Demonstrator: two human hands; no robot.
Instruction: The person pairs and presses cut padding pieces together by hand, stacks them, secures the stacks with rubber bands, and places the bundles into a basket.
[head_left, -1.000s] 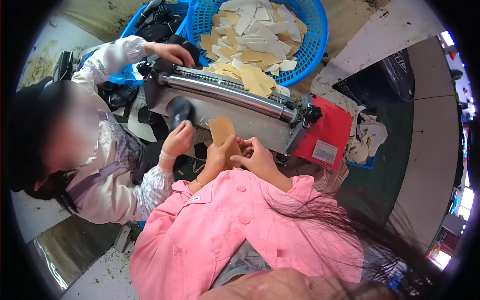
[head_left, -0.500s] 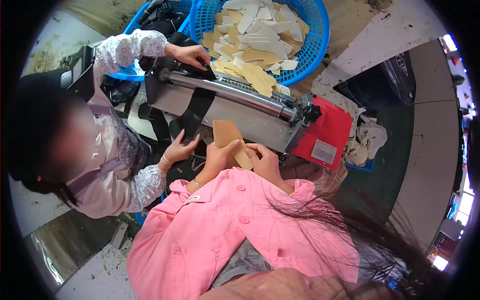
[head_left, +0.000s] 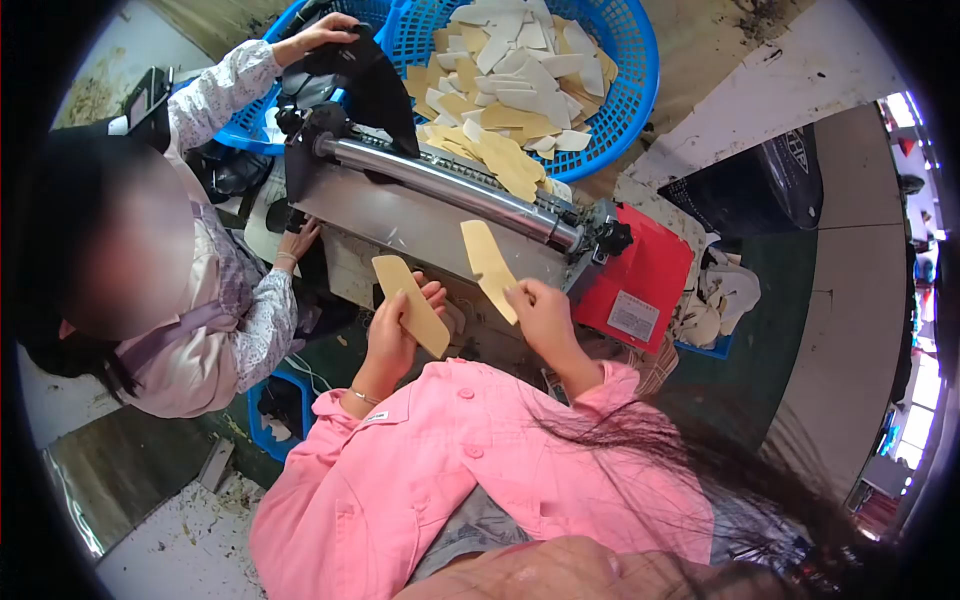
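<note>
Left hand (head_left: 388,340): fingers are clasping a plain tan piece (head_left: 417,312).
Right hand (head_left: 543,318): fingers are pinching a notched tan piece (head_left: 489,268).
Metal roller (head_left: 450,190): is sitting beyond both.

A dark green floor (head_left: 772,310) stretches along the right, beside a pale grey seamed surface (head_left: 860,270), whether floor or wall cannot be told. Bright window-like panes (head_left: 922,410) glare at the far right edge. A white, dark-specked slab (head_left: 750,100) slants across the upper right; a grimy pale surface (head_left: 190,550) lies at lower left.
</note>
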